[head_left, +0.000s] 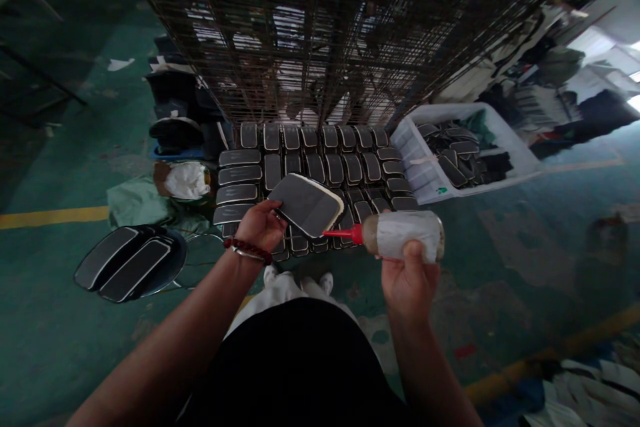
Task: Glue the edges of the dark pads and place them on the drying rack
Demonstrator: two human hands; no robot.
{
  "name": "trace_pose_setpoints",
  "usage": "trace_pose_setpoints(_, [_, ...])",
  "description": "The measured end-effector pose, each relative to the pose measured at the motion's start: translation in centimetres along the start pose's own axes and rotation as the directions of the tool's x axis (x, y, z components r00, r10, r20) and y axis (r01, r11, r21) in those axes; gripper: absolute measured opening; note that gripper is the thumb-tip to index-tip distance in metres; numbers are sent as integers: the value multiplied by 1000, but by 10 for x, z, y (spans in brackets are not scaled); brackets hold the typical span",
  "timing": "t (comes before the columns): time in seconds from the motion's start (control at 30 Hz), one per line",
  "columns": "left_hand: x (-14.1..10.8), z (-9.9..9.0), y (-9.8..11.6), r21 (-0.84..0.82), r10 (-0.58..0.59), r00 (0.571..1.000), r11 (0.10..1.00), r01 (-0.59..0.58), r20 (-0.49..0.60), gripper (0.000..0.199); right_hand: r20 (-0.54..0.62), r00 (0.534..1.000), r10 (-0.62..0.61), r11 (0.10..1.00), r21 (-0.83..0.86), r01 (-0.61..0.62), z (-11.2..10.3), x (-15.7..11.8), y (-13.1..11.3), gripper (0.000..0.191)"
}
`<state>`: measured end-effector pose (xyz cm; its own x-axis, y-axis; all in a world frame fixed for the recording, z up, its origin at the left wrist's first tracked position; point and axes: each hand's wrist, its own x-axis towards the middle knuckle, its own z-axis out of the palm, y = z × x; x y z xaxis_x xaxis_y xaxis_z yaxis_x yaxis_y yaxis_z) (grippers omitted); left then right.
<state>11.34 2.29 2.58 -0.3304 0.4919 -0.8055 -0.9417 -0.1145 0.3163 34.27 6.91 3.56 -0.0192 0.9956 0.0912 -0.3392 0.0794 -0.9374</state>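
My left hand (261,225) pinches the left edge of a flat dark grey panel (305,203) with rounded corners. A cream-coloured strip, like glue, runs along the panel's far and right edges. In my right hand (411,277) is a glue bottle (407,237), wrapped in a white label and tipped on its side. Its red nozzle (345,234) points left, its tip at the panel's near right corner. Below the panel, rows of similar dark pieces with pale edges (240,175) lie side by side; some are hidden by the panel and my hands.
A tall wire rack (320,27) stands beyond the rows. To the right, a white bin (420,180) holds more dark pieces. Two dark pieces (135,268) rest on a round stool at left. Dark bundles (175,103) and a green sack (135,203) sit on the green floor.
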Motion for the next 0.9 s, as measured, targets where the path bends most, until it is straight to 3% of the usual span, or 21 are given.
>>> trace_pose_setpoints(0.13, [-1,2,0,3,13,1000,1000,-13,-18,36,32,999,17,1000,1,-17,1,2,-3,46])
trace_pose_setpoints(0.33, [-4,1,-1,31,-5,1000,999,5,-6,32,-27,985,-172,985,26,172,4,32,-16,45])
trace_pose_setpoints(0.4, [-4,1,-1,28,-5,1000,1000,5,-2,30,-20,984,-179,983,45,179,5,32,-16,48])
trace_pose_setpoints(0.47, [-2,2,0,13,1,1000,1000,-1,2,30,26,994,-110,992,59,108,5,24,-11,49])
trace_pose_setpoints(0.53, [3,1,1,-17,14,1000,1000,-14,-9,30,85,995,53,996,66,-59,4,14,-3,44])
trace_pose_setpoints(0.63, [18,-3,3,-71,42,998,996,-45,-46,29,100,927,360,913,165,-372,1,16,5,32])
trace_pose_setpoints(0.7, [29,-8,3,-95,52,996,994,-59,-73,29,91,878,469,823,316,-472,-4,32,-3,33])
trace_pose_setpoints(0.77, [40,-14,3,-102,51,995,993,-60,-91,29,100,880,464,757,471,-453,-11,58,-22,43])
trace_pose_setpoints(0.83, [48,-21,1,-97,37,994,994,-47,-101,28,48,925,377,724,607,-327,-23,85,-51,51])
trace_pose_setpoints(0.9, [53,-26,-3,-87,19,994,996,-29,-112,25,-32,947,319,720,659,-220,-38,106,-80,45])
